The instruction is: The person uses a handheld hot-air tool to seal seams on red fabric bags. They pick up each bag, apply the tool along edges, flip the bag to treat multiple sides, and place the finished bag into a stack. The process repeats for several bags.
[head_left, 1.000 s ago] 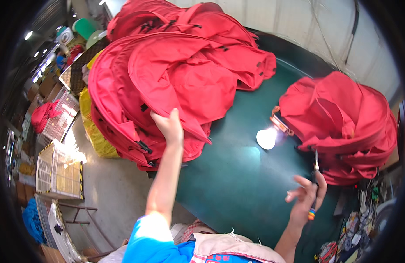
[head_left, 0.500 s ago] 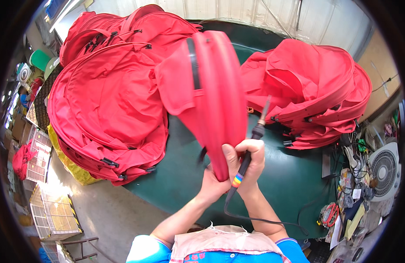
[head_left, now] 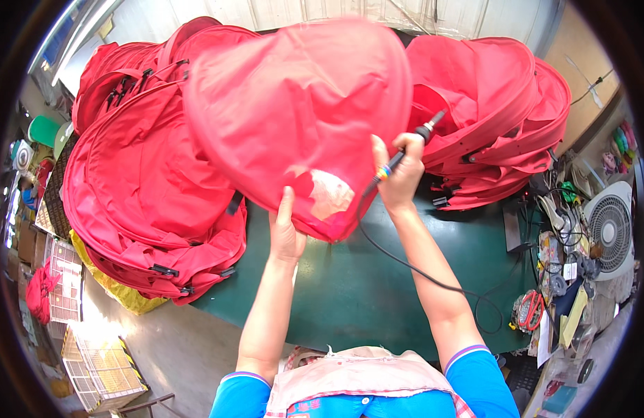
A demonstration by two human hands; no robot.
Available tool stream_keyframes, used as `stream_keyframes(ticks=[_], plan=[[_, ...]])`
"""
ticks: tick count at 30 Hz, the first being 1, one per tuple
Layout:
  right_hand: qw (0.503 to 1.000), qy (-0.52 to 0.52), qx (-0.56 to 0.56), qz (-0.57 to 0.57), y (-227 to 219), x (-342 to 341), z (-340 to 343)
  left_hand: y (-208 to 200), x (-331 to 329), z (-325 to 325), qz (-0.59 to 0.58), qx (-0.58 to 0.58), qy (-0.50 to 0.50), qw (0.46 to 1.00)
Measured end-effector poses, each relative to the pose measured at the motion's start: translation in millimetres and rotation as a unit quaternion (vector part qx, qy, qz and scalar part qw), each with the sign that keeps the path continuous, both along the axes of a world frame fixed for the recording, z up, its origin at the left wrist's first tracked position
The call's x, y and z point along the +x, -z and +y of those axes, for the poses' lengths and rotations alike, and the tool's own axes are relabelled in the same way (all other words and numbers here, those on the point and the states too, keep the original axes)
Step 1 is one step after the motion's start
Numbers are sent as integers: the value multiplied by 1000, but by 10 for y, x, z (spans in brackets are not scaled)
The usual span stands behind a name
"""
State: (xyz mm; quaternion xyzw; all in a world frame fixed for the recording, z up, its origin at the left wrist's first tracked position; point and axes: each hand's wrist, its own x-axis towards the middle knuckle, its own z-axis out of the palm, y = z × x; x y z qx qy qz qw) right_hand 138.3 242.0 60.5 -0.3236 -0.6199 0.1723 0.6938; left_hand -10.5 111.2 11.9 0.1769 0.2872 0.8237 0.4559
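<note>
Raised over the table is a red fabric canopy (head_left: 294,104) with a rounded, stiff-edged rim, its broad face turned toward me. My left hand (head_left: 287,237) grips its lower edge, thumb in front and fingers hidden behind the cloth. A pale patch shows near the canopy's lower end. In my right hand (head_left: 405,177) is a soldering iron (head_left: 425,131) with a dark handle and a rainbow-coloured band, its tip pointing up and to the right. That hand is beside the canopy's right edge; whether it touches the cloth I cannot tell. A black cord hangs from the iron.
Stacked red canopies lie left (head_left: 154,181) and right (head_left: 489,118) on the dark green table (head_left: 363,292). At the right stand a grey-white fan (head_left: 609,233), red-handled scissors (head_left: 527,310) and tangled cables. Wire crates (head_left: 102,366) sit on the floor at left.
The canopy has turned from edge-on to face me and spread wide. My hands have moved farther apart and up, the left one leftward, the right one still with the soldering iron.
</note>
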Motion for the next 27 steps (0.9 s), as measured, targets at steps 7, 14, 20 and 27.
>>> stream_keyframes(ticks=[7, 14, 20, 27], plan=[[988, -111, 14, -107, -111, -225, -70, -57, -19, 75, 176, -157, 190, 953], [976, -201, -76, 46, -156, 667, -1055, -10, -92, 37, 214, -148, 167, 951], [922, -276, -197, -188, 273, 837, -1556, -6, -59, 16, 252, -129, 133, 950], [946, -240, -123, -178, -97, 480, -1345, 8, 27, -11, 245, -117, 123, 955]])
